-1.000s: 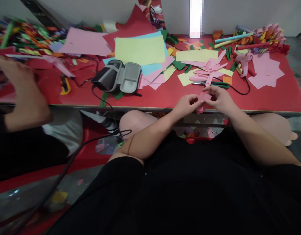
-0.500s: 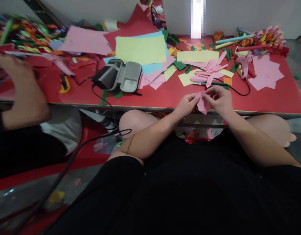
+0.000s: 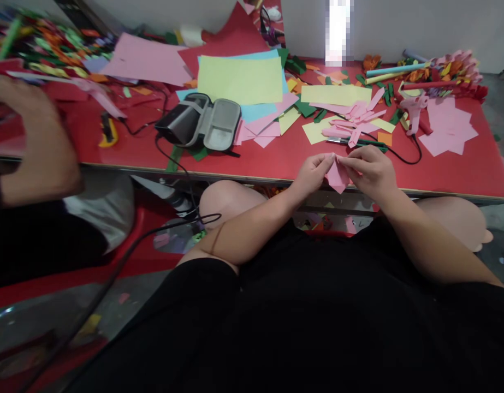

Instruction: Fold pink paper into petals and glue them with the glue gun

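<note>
A small pink paper piece (image 3: 338, 176) is pinched between both my hands at the near edge of the red table (image 3: 276, 158). My left hand (image 3: 313, 172) grips its left corner with closed fingers. My right hand (image 3: 371, 170) holds its right side, fingers curled over the top. Just beyond my hands lies a pile of folded pink paper strips (image 3: 356, 120) on yellow sheets, with dark scissors (image 3: 358, 143) in front of it.
An open grey case (image 3: 202, 121) with a black cable sits mid-table. Large yellow (image 3: 240, 79), blue and pink sheets (image 3: 147, 59) lie behind it. A pink glue gun (image 3: 413, 106) and pink squares (image 3: 450, 128) are at right. Another person's arm (image 3: 34, 142) reaches in at left.
The pink piece has been turned from lying flatter between my fingers to hanging point-down, and my hands stay together. The other person's arm at left has shifted slightly.
</note>
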{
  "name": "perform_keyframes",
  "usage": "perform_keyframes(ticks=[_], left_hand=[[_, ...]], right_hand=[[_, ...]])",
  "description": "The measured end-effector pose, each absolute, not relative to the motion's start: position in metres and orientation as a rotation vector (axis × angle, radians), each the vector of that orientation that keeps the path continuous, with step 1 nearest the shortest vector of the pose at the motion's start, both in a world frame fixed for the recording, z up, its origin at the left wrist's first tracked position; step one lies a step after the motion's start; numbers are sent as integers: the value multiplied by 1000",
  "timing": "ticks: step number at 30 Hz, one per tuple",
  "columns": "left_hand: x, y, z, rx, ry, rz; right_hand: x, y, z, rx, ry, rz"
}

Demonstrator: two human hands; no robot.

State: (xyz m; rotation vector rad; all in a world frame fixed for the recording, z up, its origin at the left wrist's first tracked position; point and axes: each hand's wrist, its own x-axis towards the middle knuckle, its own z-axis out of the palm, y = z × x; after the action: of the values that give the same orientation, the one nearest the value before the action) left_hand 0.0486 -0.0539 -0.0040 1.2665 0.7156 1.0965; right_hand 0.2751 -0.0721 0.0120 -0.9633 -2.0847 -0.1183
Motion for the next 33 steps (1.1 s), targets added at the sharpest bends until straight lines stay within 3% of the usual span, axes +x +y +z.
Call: perform_keyframes(ticks=[8,21,33], left_hand=[[45,-53,-1,1354,743,1079],[47,-52,-4,1381,762,1118],[44,-53,-4,1189,769,1068]], right_hand=[[274,-75,20,-943,-2141,-4],[250,-81,27,-1248,-1494,793],[251,-75,23,-1208,-1376,997]])
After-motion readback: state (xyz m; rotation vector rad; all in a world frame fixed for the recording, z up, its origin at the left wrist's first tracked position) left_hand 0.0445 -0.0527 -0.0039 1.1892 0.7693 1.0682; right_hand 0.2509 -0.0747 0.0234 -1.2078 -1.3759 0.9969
